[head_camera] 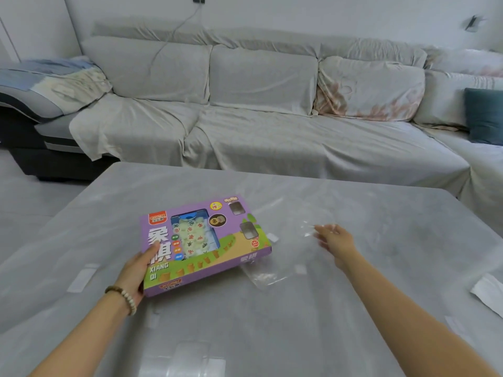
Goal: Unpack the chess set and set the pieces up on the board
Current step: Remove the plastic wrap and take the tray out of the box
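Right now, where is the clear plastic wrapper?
The wrapper lies on the grey table, right of centre in the head view, between the chess box and the right hand.

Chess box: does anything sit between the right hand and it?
Only clear plastic wrap, lying flat on the table between the chess box and the right hand. Nothing upright blocks the way. The left hand grips the box's left end.
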The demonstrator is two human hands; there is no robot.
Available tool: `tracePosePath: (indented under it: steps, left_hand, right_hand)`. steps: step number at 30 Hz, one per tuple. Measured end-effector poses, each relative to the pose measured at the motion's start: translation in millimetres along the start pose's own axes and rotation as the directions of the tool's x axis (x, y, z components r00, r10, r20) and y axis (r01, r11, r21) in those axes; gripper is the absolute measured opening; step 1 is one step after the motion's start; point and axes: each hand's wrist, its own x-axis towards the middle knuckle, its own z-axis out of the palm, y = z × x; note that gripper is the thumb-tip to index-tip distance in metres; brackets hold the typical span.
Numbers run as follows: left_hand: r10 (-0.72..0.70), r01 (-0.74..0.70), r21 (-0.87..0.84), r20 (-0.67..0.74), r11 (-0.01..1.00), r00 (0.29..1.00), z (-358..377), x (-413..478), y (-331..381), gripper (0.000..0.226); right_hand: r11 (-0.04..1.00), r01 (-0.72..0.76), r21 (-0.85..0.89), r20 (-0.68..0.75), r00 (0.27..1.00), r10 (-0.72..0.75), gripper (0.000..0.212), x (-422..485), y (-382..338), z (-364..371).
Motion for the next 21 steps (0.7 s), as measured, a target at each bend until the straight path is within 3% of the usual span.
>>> tracePosePath:
  steps: [7,10,13,17,21]
  left_hand:
    - [-0.073,0.059,0.09,0.167,0.994,0.983,137,-13,-34,0.039]
    - [-0.112,0.083,0.125,0.249,0.989,0.962,198,-25,-53,0.039]
    - [-0.132,0.09,0.151,0.298,0.984,0.945,245,-36,-69,0.036]
    - [-0.17,0.107,0.191,0.35,0.976,0.921,284,-43,-88,0.044]
    - [-0.18,0.103,0.22,0.369,0.97,0.912,303,-51,-99,0.042]
  right_hand:
    - [0.97,0.07,0.234,-0.211,0.977,-0.019,0.013,-3,-36,-167]
    - [0.948,0.092,0.304,-0.402,0.915,0.04,0.024,-14,-43,-235]
    - [0.918,0.099,0.384,-0.53,0.838,0.132,0.018,-24,-39,-289]
    - [0.979,-0.058,0.197,-0.547,0.822,0.159,0.035,-25,-13,-334]
    - [0.975,-0.222,-0.032,-0.588,0.793,0.161,0.058,-25,3,-349]
